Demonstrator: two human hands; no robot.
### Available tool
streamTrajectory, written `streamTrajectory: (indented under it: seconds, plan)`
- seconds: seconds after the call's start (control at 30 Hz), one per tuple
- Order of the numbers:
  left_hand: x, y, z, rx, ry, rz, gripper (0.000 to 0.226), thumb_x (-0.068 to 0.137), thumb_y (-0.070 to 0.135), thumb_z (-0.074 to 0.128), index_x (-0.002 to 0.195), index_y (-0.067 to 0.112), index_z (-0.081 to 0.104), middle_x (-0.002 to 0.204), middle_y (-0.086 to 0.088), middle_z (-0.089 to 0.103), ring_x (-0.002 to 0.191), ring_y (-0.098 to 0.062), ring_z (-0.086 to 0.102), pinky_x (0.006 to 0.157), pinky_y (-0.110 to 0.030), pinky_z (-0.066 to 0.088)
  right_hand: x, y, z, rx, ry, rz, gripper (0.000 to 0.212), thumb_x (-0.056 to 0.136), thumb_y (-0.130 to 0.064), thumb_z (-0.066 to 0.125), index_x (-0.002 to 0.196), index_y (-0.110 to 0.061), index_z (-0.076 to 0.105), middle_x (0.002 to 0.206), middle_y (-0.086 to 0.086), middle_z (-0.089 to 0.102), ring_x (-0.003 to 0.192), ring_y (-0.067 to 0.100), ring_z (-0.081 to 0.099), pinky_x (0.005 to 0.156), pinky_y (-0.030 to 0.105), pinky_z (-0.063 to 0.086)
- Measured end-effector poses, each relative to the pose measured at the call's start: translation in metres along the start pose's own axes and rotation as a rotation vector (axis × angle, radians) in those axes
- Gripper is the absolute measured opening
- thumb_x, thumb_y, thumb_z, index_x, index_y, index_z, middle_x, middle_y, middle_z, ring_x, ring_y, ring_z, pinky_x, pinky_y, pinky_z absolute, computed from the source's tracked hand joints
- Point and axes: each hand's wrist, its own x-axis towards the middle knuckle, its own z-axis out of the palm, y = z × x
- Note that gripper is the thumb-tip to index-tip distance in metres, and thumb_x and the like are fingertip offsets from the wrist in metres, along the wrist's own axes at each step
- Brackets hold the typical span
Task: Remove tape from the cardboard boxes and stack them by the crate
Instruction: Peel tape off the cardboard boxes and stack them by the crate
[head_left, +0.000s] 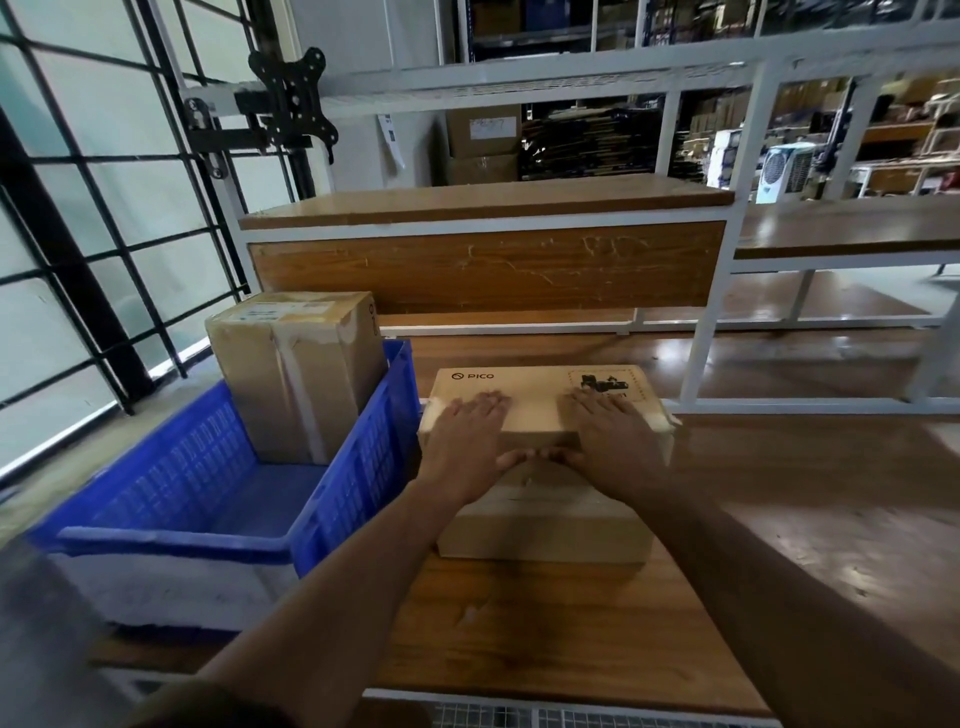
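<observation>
A cardboard box marked PICO (540, 382) lies on top of another cardboard box (545, 530) on the wooden table, just right of the blue crate (337, 467). My left hand (467, 441) rests flat on the top box's left side, fingers spread. On its right side my right hand (610, 436) lies flat the same way. Both thumbs meet at the box's near edge. Clear tape shows at the box's corners. A taller taped cardboard box (296, 374) stands upright inside the crate.
The wooden table (519, 639) stretches toward me and to the right. A raised wooden shelf (483, 265) in a white frame stands behind the boxes. A black window grille (78, 260) is at the left. Warehouse racks fill the background.
</observation>
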Motion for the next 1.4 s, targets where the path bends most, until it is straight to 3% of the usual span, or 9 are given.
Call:
streamTrajectory:
  seconds: [0.3, 0.4, 0.47, 0.63, 0.83, 0.93, 1.07, 1.33, 1.4]
  plan:
    - [0.003, -0.006, 0.005, -0.047, 0.072, 0.010, 0.071, 0.095, 0.069, 0.039, 0.148, 0.022, 0.044, 0.153, 0.002, 0.047, 0.141, -0.015, 0.041, 0.119, -0.040, 0.030, 0.006, 0.004, 0.003, 0.038, 0.019, -0.008, 0.072, 0.088, -0.064, 0.053, 0.144, -0.019, 0.044, 0.149, 0.003, 0.047, 0.136, 0.018, 0.043, 0.113, 0.037, 0.032]
    - [0.016, -0.005, -0.014, -0.095, 0.019, 0.017, 0.067, 0.099, 0.066, 0.017, 0.133, 0.024, 0.058, 0.131, 0.003, 0.061, 0.120, -0.015, 0.053, 0.102, -0.039, 0.043, 0.023, 0.009, -0.014, 0.100, -0.061, -0.009, 0.072, 0.089, -0.077, 0.032, 0.127, -0.022, 0.060, 0.131, 0.000, 0.058, 0.120, 0.020, 0.052, 0.103, 0.043, 0.039]
    - [0.032, -0.007, -0.022, -0.108, -0.012, -0.004, 0.055, 0.105, 0.054, 0.022, 0.127, 0.024, 0.063, 0.120, 0.002, 0.062, 0.110, -0.013, 0.053, 0.097, -0.039, 0.045, 0.039, 0.011, -0.020, 0.209, -0.133, 0.022, 0.063, 0.096, -0.068, 0.025, 0.121, -0.026, 0.065, 0.127, 0.000, 0.061, 0.118, 0.021, 0.050, 0.103, 0.046, 0.038]
    - [0.051, -0.008, -0.016, -0.026, -0.215, -0.017, 0.050, 0.107, 0.042, 0.030, 0.154, 0.024, 0.036, 0.160, 0.003, 0.034, 0.140, -0.024, 0.032, 0.114, -0.048, 0.026, 0.050, 0.001, -0.009, 0.114, -0.143, 0.000, 0.042, 0.101, -0.044, 0.035, 0.134, -0.026, 0.054, 0.137, 0.003, 0.047, 0.127, 0.024, 0.039, 0.108, 0.050, 0.030]
    - [0.055, -0.011, -0.014, -0.084, -0.245, -0.052, 0.055, 0.107, 0.044, 0.030, 0.158, 0.022, 0.027, 0.163, 0.002, 0.029, 0.149, -0.020, 0.023, 0.119, -0.049, 0.019, 0.055, 0.001, -0.011, 0.218, -0.184, -0.015, 0.039, 0.103, -0.036, 0.037, 0.131, -0.016, 0.055, 0.135, 0.004, 0.057, 0.123, 0.019, 0.050, 0.108, 0.038, 0.035]
    - [0.055, -0.017, -0.011, -0.098, -0.292, -0.075, 0.063, 0.106, 0.051, 0.030, 0.160, 0.019, 0.019, 0.167, 0.000, 0.020, 0.153, -0.019, 0.016, 0.124, -0.047, 0.013, 0.057, 0.006, -0.008, 0.214, -0.219, 0.006, 0.044, 0.101, -0.041, 0.040, 0.133, -0.014, 0.054, 0.138, 0.006, 0.054, 0.125, 0.020, 0.049, 0.109, 0.039, 0.035]
    - [0.052, -0.033, -0.005, -0.068, -0.312, -0.179, 0.079, 0.102, 0.064, 0.026, 0.161, 0.014, 0.009, 0.169, -0.004, 0.007, 0.156, -0.020, 0.005, 0.127, -0.046, 0.002, 0.054, 0.031, -0.005, 0.228, -0.195, 0.235, 0.069, 0.092, -0.063, 0.045, 0.140, -0.013, 0.048, 0.144, 0.008, 0.049, 0.130, 0.024, 0.046, 0.112, 0.045, 0.037]
    - [0.052, -0.035, -0.009, -0.064, -0.300, -0.202, 0.080, 0.100, 0.066, 0.032, 0.161, 0.016, 0.013, 0.169, -0.003, 0.011, 0.155, -0.019, 0.011, 0.124, -0.041, 0.007, 0.057, 0.043, -0.002, 0.239, -0.219, 0.278, 0.079, 0.090, -0.068, 0.045, 0.145, -0.011, 0.042, 0.149, 0.009, 0.044, 0.135, 0.026, 0.042, 0.114, 0.043, 0.034]
    - [0.046, -0.035, -0.007, -0.090, -0.233, -0.222, 0.080, 0.099, 0.066, 0.035, 0.159, 0.016, 0.020, 0.167, -0.003, 0.019, 0.153, -0.021, 0.019, 0.125, -0.042, 0.014, 0.046, 0.048, 0.001, 0.235, -0.117, 0.305, 0.075, 0.090, -0.067, 0.045, 0.139, -0.010, 0.048, 0.140, 0.009, 0.051, 0.128, 0.025, 0.047, 0.109, 0.043, 0.041]
